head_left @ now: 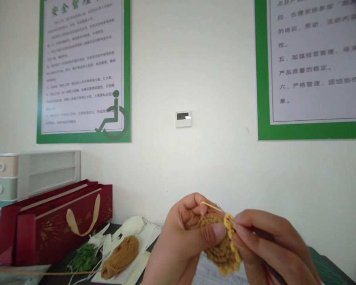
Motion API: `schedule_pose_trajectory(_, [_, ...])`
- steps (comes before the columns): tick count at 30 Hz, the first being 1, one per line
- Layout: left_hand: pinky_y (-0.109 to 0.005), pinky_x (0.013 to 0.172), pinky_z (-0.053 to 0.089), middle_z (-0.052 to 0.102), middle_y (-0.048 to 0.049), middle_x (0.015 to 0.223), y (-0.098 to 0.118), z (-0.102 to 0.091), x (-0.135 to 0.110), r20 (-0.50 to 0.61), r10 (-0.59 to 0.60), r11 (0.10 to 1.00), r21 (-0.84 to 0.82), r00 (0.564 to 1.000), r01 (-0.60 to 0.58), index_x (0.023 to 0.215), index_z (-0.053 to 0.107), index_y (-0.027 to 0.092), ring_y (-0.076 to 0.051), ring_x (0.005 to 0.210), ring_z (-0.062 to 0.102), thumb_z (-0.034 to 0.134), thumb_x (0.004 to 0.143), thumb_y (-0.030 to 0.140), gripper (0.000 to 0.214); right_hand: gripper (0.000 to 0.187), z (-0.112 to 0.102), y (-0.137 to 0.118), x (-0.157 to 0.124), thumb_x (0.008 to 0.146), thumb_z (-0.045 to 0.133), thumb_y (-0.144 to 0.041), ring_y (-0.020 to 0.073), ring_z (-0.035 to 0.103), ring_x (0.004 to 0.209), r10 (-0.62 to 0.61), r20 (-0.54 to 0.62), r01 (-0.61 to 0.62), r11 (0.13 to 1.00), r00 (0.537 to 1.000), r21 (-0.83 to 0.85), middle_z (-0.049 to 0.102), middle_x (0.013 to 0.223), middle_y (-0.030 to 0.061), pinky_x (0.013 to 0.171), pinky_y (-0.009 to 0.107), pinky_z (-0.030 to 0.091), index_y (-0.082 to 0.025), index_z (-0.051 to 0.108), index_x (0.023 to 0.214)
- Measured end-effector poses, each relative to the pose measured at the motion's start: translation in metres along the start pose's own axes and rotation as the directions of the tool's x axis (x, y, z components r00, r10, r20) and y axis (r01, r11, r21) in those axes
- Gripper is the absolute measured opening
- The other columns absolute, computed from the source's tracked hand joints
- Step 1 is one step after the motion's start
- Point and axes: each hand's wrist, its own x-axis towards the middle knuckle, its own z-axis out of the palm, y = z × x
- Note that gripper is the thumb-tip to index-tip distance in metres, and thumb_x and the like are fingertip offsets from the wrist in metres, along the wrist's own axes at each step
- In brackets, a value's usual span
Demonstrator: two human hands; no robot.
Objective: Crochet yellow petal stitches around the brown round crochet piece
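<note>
My left hand (185,233) pinches a round crochet piece (221,247) of brown yarn with a yellow edge, thumb pressed on its front. A yellow strand of yarn (209,205) runs over my left forefinger to the piece's top. My right hand (269,241) is closed around a thin crochet hook (222,209), whose metal tip shows at the yellow edge. Both hands are held up in front of the white wall, above the table.
A dark red gift bag (47,225) lies at the left with a plastic drawer unit (14,174) behind it. Skeins of brown yarn (120,257), green yarn (83,257) and white yarn (132,225) lie on the table. Two green-framed posters hang on the wall.
</note>
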Motion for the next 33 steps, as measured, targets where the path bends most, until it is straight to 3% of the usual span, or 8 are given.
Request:
schedule_pose_trajectory(4, [-0.022,0.065,0.048,0.068,0.0006,0.077,0.003,0.001,-0.005,-0.026,0.083,0.983,0.165,0.996,-0.077,0.077,0.053,0.017,-0.01,0.067,0.06,0.086,0.075,0.01,0.034,0.029,0.006,0.0,-0.007,0.081,0.074,-0.006,0.0203,0.076,0.072,-0.055,0.022,0.056,0.997,0.998,-0.056,0.078,0.089,0.0071,0.057,0.027,0.063,-0.022,0.074,0.105])
schedule_pose_trajectory(9, [-0.021,0.062,0.046,0.068,-0.0006,0.078,0.005,0.001,-0.006,-0.052,0.084,0.968,0.242,0.995,-0.069,0.076,0.058,0.016,-0.009,0.067,0.059,0.088,0.073,0.013,0.03,0.01,0.011,-0.009,-0.008,0.101,0.055,-0.022,0.0134,0.061,0.055,0.327,-0.066,-0.286,0.893,0.943,0.347,0.063,0.067,0.0005,0.046,0.023,0.047,-0.024,0.064,0.103])
schedule_pose_trajectory(11, [-0.019,0.061,0.046,0.069,-0.0015,0.079,0.005,0.002,-0.006,-0.039,0.078,0.971,0.228,0.996,-0.067,0.074,0.06,0.015,-0.008,0.066,0.059,0.089,0.072,0.013,0.029,0.015,0.011,-0.012,-0.003,0.103,0.052,-0.032,0.0099,0.053,0.049,0.536,0.04,-0.481,0.721,0.843,0.499,0.059,0.065,-0.0015,0.043,0.021,0.04,-0.025,0.063,0.096])
schedule_pose_trajectory(13, [-0.02,0.064,0.048,0.071,-0.0025,0.081,0.005,0.004,-0.005,-0.028,0.079,0.975,0.209,0.996,-0.072,0.073,0.062,0.014,-0.009,0.068,0.062,0.088,0.072,0.012,0.027,0.025,0.014,-0.012,0.002,0.102,0.054,-0.041,0.0076,0.044,0.046,0.697,0.254,-0.677,0.436,0.671,0.593,0.054,0.064,-0.0027,0.04,0.019,0.032,-0.024,0.061,0.086])
schedule_pose_trajectory(15, [-0.022,0.068,0.05,0.073,-0.0028,0.081,0.003,0.005,-0.005,-0.026,0.086,0.976,0.205,0.996,-0.079,0.073,0.063,0.014,-0.012,0.072,0.067,0.087,0.073,0.012,0.025,0.035,0.018,-0.01,0.005,0.097,0.059,-0.049,0.0069,0.036,0.048,0.762,0.403,-0.771,0.193,0.508,0.607,0.048,0.062,-0.0039,0.042,0.019,0.028,-0.021,0.056,0.076])
schedule_pose_trajectory(17, [-0.023,0.07,0.052,0.073,-0.0023,0.081,0.002,0.005,-0.003,-0.029,0.093,0.975,0.203,0.995,-0.085,0.073,0.064,0.014,-0.013,0.074,0.069,0.087,0.075,0.011,0.023,0.041,0.024,-0.008,0.006,0.094,0.064,-0.051,0.007,0.029,0.052,0.776,0.458,-0.789,0.082,0.434,0.609,0.042,0.06,-0.0054,0.046,0.019,0.025,-0.02,0.052,0.071])
schedule_pose_trajectory(24, [-0.029,0.072,0.055,0.075,-0.0047,0.082,-0.001,0.005,0.003,0.052,0.097,0.984,0.143,0.994,-0.104,0.081,0.058,0.017,-0.016,0.072,0.072,0.085,0.077,0.013,0.028,0.044,0.033,-0.008,0.008,0.093,0.067,-0.05,0.007,0.023,0.053,0.787,0.454,-0.767,0.038,0.418,0.641,0.04,0.06,-0.0071,0.052,0.02,0.027,-0.019,0.049,0.067])
schedule_pose_trajectory(33, [-0.026,0.066,0.053,0.072,-0.0007,0.08,-0.012,0.008,0.004,-0.172,0.214,0.97,0.151,0.962,-0.189,0.074,0.056,0.018,-0.014,0.067,0.068,0.088,0.073,0.013,0.032,0.033,0.035,-0.012,0.005,0.089,0.074,-0.046,0.0073,0.04,0.057,0.79,0.272,-0.696,0.254,0.55,0.671,0.053,0.075,-0.004,0.053,0.02,0.034,-0.022,0.055,0.076])
